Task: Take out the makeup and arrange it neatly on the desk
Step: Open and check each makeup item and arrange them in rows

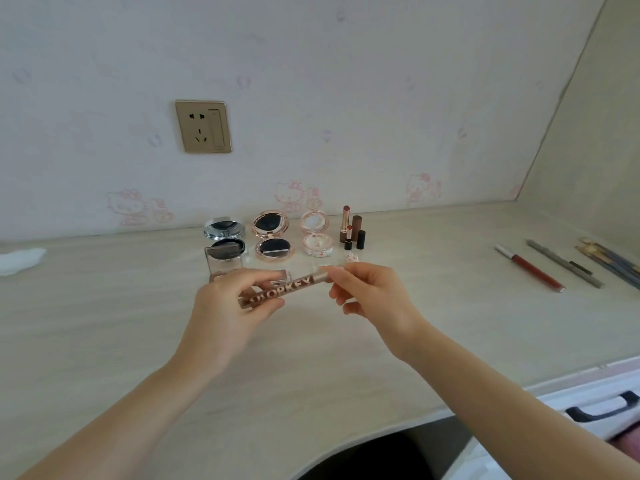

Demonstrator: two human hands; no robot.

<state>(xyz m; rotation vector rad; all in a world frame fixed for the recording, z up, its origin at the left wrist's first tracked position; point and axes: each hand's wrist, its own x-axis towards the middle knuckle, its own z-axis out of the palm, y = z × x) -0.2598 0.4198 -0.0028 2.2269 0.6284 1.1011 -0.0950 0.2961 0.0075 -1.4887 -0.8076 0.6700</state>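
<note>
Holding one tube (282, 289) between both hands, above the desk (104, 323) and just in front of the silver compact (224, 237).

Tube: bronze, lettered, tilted with its right end higher. My left hand (221, 306) grips the lower end, fingers curled over it and thumb under. My right hand (374, 292) pinches the upper end with thumb and fingertips; the other fingers are curled loosely.

Silver compact: open, lid upright, at the wall.
Right of it: rose-gold compact (272, 237), open.
Further right: pink compact (316, 233), open.
Right again: lipsticks (351, 228), a standing cluster, two uncapped.
Front of silver compact, touching it: small square palette (223, 263), partly hidden by my left hand.
Far right of it: red lip gloss (530, 268), grey pencil (564, 263), and more pencils (609, 259) lying side by side.
Far left: white tissue (19, 259).
Above, on the wall: socket (203, 126).
</note>
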